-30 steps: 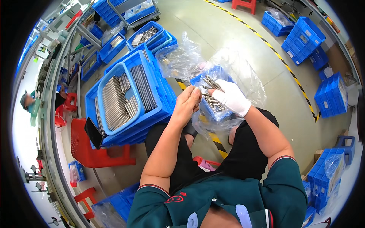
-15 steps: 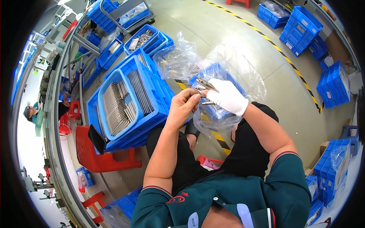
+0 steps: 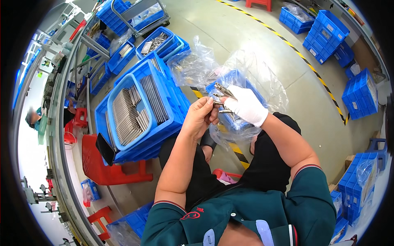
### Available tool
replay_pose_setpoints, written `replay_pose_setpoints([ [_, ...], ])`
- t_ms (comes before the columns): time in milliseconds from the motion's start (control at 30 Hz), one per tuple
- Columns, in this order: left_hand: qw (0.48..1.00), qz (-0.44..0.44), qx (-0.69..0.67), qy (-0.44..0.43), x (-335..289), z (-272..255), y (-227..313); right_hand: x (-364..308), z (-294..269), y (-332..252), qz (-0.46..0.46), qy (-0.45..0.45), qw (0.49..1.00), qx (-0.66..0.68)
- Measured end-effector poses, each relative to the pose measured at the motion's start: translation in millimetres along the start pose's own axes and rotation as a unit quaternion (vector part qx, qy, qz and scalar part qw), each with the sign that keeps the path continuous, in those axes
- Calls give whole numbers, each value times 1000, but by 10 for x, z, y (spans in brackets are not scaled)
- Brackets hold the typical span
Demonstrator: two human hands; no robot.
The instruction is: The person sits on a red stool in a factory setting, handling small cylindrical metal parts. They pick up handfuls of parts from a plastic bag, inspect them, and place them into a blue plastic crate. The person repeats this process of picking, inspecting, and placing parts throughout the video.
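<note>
My right hand (image 3: 247, 107), in a white glove, is closed around a bunch of slim shiny metal rods (image 3: 225, 91) whose ends stick out to the left. My bare left hand (image 3: 200, 115) pinches the end of one rod beside that bunch. Under my hands stands a blue bin (image 3: 244, 82) lined with clear plastic, with more metal pieces in it partly hidden by the glove. To the left, an oval light-blue tray (image 3: 148, 104) holds neat rows of similar rods. It rests on a stack of blue crates (image 3: 174, 104).
A red stool (image 3: 98, 164) is beside the crate stack. Clear plastic bags (image 3: 193, 61) lie beyond it, near another blue tub (image 3: 169, 37) of loose metal parts. Stacked blue crates (image 3: 361, 94) line the right side. A person (image 3: 35, 119) sits at far left.
My left hand has shifted slightly to the right, closer to the bunch, and its fingers have curled in. My right hand stays almost in place.
</note>
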State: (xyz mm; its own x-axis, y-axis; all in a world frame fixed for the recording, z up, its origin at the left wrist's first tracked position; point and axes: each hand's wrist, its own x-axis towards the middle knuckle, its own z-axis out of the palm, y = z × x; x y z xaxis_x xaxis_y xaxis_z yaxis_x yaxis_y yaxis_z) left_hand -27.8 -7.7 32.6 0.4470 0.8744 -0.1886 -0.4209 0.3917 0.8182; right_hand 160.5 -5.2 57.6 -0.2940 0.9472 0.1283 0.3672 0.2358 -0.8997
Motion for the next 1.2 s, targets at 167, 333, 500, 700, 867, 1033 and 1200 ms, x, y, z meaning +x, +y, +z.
replay_pose_setpoints([
  [167,998,-26,-49,-13,7,-78,-61,-4,-4,-94,20,-10,999,-23],
  [333,995,58,57,63,31,17,-85,41,34,-9,3,12,1000,-2],
  [500,961,122,238,74,18,-7,-50,56,33,78,-6,16,1000,17],
  [700,963,101,239,71,15,-37,-24,52,67,74,0,1,999,34],
  [867,955,115,266,62,11,-58,-34,41,47,43,17,-12,999,26],
  [1033,937,121,322,64,-40,-2,2,20,27,44,28,-19,999,-3],
  [1200,906,192,355,127,-42,-4,-1,36,-42,73,55,-23,998,5],
])
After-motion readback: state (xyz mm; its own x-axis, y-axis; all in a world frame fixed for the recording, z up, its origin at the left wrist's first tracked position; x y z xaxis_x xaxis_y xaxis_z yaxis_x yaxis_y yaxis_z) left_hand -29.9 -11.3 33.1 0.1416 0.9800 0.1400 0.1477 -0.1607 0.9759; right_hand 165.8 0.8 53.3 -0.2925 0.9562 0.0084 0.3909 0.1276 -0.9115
